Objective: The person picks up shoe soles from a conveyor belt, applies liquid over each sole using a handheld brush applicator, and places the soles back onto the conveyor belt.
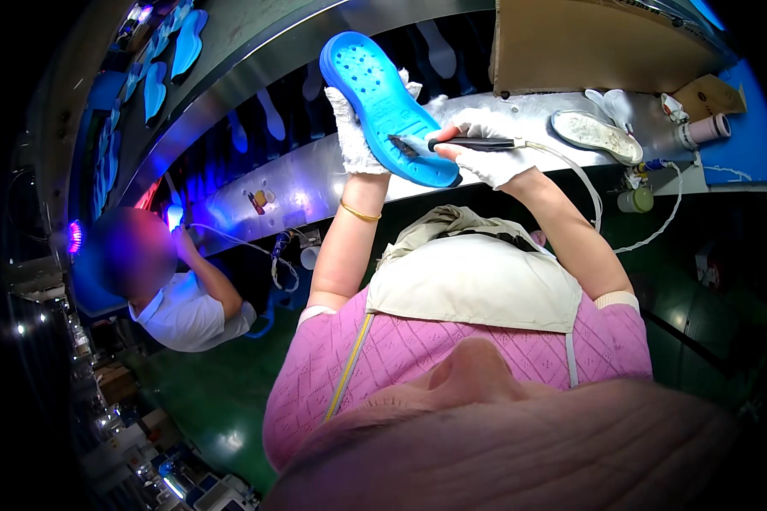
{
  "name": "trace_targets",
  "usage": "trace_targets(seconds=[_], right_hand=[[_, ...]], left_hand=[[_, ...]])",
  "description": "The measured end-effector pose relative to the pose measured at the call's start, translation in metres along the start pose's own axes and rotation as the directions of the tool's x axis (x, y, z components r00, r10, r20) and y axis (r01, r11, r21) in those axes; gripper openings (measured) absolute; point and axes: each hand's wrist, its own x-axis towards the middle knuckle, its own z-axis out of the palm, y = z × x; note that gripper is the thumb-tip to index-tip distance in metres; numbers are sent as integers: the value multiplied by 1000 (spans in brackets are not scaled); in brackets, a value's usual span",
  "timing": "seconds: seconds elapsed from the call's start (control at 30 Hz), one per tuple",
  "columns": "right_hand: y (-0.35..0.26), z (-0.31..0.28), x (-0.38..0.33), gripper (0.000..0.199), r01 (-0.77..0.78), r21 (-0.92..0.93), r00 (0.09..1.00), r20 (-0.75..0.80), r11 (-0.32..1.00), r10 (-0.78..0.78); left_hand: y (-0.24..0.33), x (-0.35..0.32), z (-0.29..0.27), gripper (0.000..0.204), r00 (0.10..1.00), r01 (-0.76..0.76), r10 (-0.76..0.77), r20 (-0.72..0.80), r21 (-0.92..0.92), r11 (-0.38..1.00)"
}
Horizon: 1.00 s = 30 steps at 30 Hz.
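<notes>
left hand (354,128) gloved, clamped round blue shoe sole (383,106) at 12 o'clock, tread tilted up so the tip can reach; right hand (486,145) pinches corded tool (473,144) onto its heel; white sole (596,134) on worktop (315,175) at 2

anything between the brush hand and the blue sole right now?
Nothing visible. The left hand holds the blue sole up over the metal bench. The right hand holds the brush with its bristle end already on the sole's surface. The white sole lies off to the right.
</notes>
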Motion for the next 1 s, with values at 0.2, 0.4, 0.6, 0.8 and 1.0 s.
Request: trace_targets(seconds=[0.2, 0.4, 0.6, 0.8, 1.0], right_hand=[[7, -8, 7, 14, 7, 132, 998, -64, 991, 2], [-6, 26, -10, 11, 134, 75, 987, 83, 988, -140], [4, 17, -6, 9, 250, 144, 968, -12, 957, -251], [-8, 15, -4, 12, -257, 492, 966, 168, 832, 198], [10, 17, -11, 13, 367, 157, 926, 26, 917, -376]], left_hand=[[-30, -26, 33, 95, 998, -56, 57, -33, 33, 998], [-21, -20, 24, 90, 998, -48, 44, 38, 94, 994], [-18, -15, 37, 96, 984, -178, 177, 19, 165, 970], [-7, -18, 33, 93, 986, -123, 122, 115, 4, 992], [7, -14, 44, 87, 960, -1, 55, 275, -192, 981]])
